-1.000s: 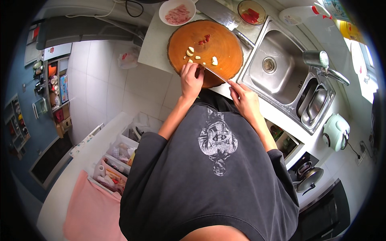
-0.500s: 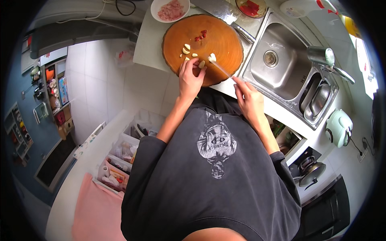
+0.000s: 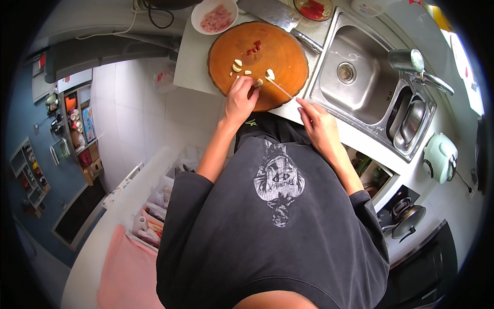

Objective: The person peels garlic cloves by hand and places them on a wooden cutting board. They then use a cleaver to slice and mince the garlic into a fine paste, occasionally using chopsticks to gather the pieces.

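A round wooden chopping board [image 3: 285, 51] lies on the counter in front of me. My right hand [image 3: 320, 123] grips a thin-bladed knife [image 3: 280, 88] by its handle, the blade pointing up and left over the board. At the near edge of the board, my left hand [image 3: 240, 103] is curled, with thumb and fingers closed around a garlic clove [image 3: 259, 82]. White garlic pieces [image 3: 270, 73] lie by the knife tip. Several more cloves [image 3: 236, 67] are scattered left of them, and chopped red pieces [image 3: 253, 48] sit towards the back of the board.
Behind the board stand a white bowl of sliced raw meat [image 3: 216, 20] and a glass bowl of red pieces [image 3: 313, 10]. A cleaver-like flat metal blade [image 3: 272, 13] lies between them. The steel sink [image 3: 355, 98] with its tap [image 3: 436, 82] is on the right.
The view has shifted slightly. Both hands stay at the near edge of the board, the left still on the clove and the right still holding the knife close to it.
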Available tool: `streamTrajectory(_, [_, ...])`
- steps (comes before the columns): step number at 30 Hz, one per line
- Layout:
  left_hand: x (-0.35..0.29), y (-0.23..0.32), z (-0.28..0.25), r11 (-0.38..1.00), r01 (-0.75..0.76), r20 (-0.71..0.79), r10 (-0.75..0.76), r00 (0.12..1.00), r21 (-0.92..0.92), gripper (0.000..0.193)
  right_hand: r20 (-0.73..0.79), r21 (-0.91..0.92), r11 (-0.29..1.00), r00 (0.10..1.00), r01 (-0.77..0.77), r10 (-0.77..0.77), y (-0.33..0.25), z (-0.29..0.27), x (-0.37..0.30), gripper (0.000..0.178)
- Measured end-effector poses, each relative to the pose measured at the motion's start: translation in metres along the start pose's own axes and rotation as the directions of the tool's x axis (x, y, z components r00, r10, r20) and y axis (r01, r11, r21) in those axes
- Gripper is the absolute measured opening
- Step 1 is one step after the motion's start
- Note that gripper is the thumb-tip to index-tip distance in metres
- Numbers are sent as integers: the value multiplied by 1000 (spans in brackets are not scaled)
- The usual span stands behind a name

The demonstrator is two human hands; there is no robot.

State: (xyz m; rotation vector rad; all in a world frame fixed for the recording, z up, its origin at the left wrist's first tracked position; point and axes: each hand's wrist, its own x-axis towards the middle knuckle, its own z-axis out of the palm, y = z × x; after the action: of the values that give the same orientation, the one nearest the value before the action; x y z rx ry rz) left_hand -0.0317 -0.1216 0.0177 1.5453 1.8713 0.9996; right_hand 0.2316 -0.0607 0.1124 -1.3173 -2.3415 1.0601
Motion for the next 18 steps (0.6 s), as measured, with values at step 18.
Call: streamTrajectory(18, [-10, -1, 9, 999, -42, -104, 43, 994, 4, 20, 101, -278, 953, 990, 119, -94, -9, 14, -14, 34])
